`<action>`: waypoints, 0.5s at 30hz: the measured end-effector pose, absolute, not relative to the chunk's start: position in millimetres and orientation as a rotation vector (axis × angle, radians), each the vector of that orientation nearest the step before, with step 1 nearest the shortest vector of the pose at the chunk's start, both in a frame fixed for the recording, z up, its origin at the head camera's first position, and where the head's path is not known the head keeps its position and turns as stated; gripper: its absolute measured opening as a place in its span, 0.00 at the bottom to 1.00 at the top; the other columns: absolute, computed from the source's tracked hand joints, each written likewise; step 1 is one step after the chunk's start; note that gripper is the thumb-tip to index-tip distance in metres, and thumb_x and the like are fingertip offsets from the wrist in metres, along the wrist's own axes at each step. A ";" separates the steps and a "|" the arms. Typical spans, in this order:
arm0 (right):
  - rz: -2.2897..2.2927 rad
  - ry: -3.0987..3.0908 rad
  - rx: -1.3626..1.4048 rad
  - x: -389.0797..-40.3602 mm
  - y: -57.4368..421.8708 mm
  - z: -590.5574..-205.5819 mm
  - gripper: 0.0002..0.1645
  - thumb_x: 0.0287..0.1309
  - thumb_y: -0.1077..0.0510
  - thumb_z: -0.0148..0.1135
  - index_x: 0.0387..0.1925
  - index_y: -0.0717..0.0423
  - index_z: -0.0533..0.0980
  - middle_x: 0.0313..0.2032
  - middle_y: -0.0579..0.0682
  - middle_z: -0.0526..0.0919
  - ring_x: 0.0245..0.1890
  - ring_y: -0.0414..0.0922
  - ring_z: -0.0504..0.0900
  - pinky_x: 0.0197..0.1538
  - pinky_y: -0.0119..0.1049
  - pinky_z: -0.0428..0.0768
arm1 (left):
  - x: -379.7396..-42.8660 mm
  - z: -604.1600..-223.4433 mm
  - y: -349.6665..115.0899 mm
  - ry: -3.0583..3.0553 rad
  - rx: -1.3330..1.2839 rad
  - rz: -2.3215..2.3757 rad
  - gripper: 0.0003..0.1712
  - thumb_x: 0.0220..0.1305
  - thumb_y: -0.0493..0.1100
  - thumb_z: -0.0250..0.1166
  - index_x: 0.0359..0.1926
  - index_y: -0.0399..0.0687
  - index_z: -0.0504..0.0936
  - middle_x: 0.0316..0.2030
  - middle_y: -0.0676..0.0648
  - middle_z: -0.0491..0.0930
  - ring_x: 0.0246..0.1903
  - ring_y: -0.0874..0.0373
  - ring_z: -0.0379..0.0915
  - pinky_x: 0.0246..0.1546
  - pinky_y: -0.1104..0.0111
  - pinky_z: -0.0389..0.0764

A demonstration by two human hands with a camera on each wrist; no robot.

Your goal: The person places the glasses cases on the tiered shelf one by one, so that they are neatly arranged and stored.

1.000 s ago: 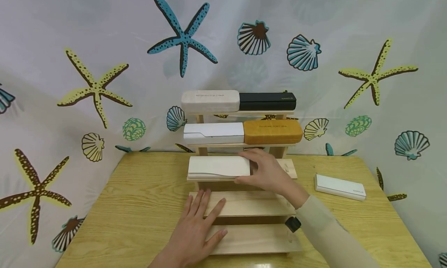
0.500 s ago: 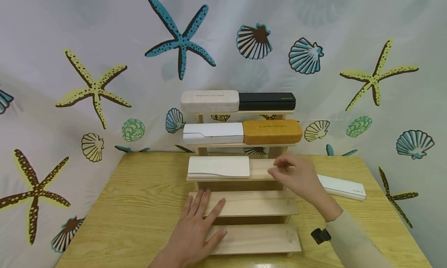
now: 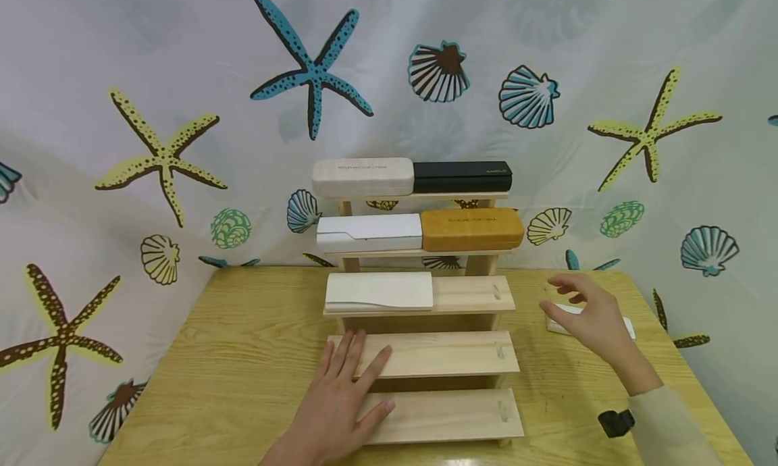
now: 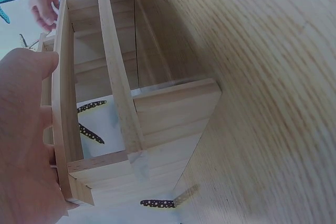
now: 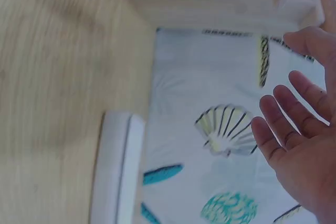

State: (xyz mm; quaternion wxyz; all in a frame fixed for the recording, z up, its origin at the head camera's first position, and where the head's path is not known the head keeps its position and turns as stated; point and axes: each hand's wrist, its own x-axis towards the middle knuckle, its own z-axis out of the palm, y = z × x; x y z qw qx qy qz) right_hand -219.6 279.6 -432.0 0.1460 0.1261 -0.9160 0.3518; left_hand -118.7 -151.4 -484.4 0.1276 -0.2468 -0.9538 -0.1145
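A tiered wooden rack stands on the table. My left hand rests on the left end of its lower tiers, fingers spread. Over at the right, my right hand hovers above a white glasses case, holding nothing, fingers loosely bent; part of that case is hidden behind it. In the right wrist view the white case lies apart from the hand. A cream case sits on the left of the middle tier. Above it are a white case and an orange-brown case.
The top tier carries an off-white case and a black case. Behind the wooden table hangs a white cloth printed with starfish and shells. A black device is near the right wrist.
My right hand has left the cream case and moved right, over the white glasses case on the table. My left hand has stayed on the rack.
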 end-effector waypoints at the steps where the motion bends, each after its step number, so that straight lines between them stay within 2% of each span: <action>1: 1.000 -2.655 0.342 -219.2 286.2 -434.9 0.27 0.68 0.52 0.71 0.64 0.57 0.78 0.57 0.57 0.83 0.53 0.51 0.80 0.53 0.46 0.80 | -118.6 -484.5 -151.5 -2.776 -0.719 -0.332 0.42 0.75 0.67 0.57 0.82 0.58 0.62 0.81 0.31 0.54 0.81 0.33 0.50 0.78 0.36 0.53; 5: 0.982 -2.697 0.283 -219.0 310.4 -448.5 0.30 0.69 0.51 0.71 0.66 0.60 0.76 0.60 0.61 0.81 0.56 0.58 0.79 0.54 0.52 0.78 | -118.4 -484.7 -151.8 -2.769 -0.720 -0.338 0.42 0.75 0.66 0.59 0.82 0.58 0.63 0.81 0.31 0.54 0.81 0.33 0.50 0.77 0.36 0.54; 11: 1.000 -2.728 0.223 -220.3 338.9 -467.0 0.33 0.69 0.52 0.70 0.68 0.64 0.73 0.64 0.68 0.76 0.61 0.66 0.75 0.59 0.66 0.75 | -118.2 -485.7 -152.1 -2.740 -0.722 -0.331 0.41 0.74 0.61 0.62 0.82 0.57 0.63 0.81 0.30 0.54 0.81 0.33 0.51 0.76 0.36 0.56; 15: 0.989 -2.760 0.168 -220.7 353.8 -476.4 0.35 0.69 0.53 0.71 0.68 0.67 0.72 0.66 0.72 0.73 0.63 0.70 0.73 0.60 0.69 0.73 | -118.1 -486.6 -152.4 -2.733 -0.722 -0.321 0.41 0.74 0.60 0.62 0.82 0.58 0.63 0.81 0.30 0.54 0.81 0.33 0.51 0.76 0.36 0.56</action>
